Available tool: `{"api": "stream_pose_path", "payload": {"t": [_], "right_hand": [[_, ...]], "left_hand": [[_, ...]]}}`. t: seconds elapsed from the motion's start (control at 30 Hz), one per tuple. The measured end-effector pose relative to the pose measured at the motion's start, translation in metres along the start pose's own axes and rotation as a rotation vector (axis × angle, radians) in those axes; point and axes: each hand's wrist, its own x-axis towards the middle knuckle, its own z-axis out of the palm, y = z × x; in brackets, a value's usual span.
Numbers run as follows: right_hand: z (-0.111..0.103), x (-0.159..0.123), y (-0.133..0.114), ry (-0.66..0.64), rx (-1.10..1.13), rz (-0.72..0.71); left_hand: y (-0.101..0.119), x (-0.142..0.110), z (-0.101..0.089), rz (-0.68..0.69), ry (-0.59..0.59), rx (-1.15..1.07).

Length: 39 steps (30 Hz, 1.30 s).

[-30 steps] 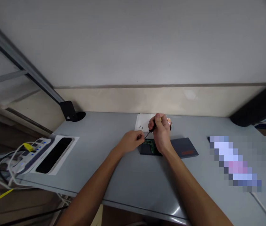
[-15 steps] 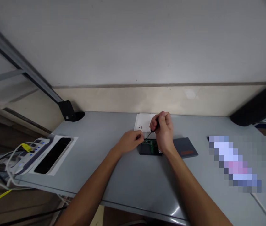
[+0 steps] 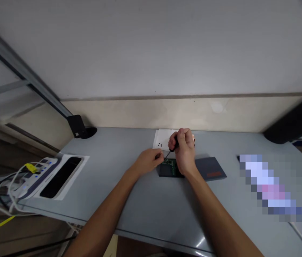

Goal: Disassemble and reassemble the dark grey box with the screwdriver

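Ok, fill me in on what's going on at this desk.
A person's right hand grips a screwdriver-like tool, its thin shaft slanting down to the far edge of an open dark case with a green circuit board inside. The left hand has its fingertips bunched by the tip; whether they hold anything can't be seen. A dark grey panel lies to the right, and small dark pieces sit on white paper behind.

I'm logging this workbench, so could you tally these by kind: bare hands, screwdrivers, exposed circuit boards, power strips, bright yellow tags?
Bare hands, left hand and right hand: 2
Screwdriver: 1
Exposed circuit board: 1
Power strip: 1
Bright yellow tags: 2
Total: 7
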Motion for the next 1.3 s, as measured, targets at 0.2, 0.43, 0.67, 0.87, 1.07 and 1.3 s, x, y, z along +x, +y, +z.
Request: {"api": "stream_pose_path", "payload": {"t": [0.2, 0.43, 0.67, 0.87, 1.07, 1.3], "right_hand": [[0.0019, -0.0018, -0.0027, 0.018, 0.002, -0.012], [0.0028, -0.0031, -0.0017, 0.007, 0.006, -0.013], [-0.0014, -0.0003, -0.0027, 0.02, -0.006, 0.0], [0.0004, -0.003, -0.0023, 0.004, -0.03, -0.019], [0.0011, -0.0035, -0.0026, -0.034, -0.046, -0.016], [0.0005, -0.0019, -0.0027, -0.002, -0.03, -0.019]], "left_hand": [[0.0058, -0.0013, -0.0027, -0.006, -0.01, 0.01], [0.0096, -0.0012, -0.0045, -0.018, -0.024, 0.013], [0.0029, 0.0003, -0.0021, -0.023, -0.04, 0.062], [0.0004, -0.0009, -0.0015, -0.004, -0.055, 0.051], [0.0043, -0.0005, -0.0023, -0.024, -0.046, 0.062], [0.004, -0.001, -0.0018, -0.021, -0.045, 0.058]]}}
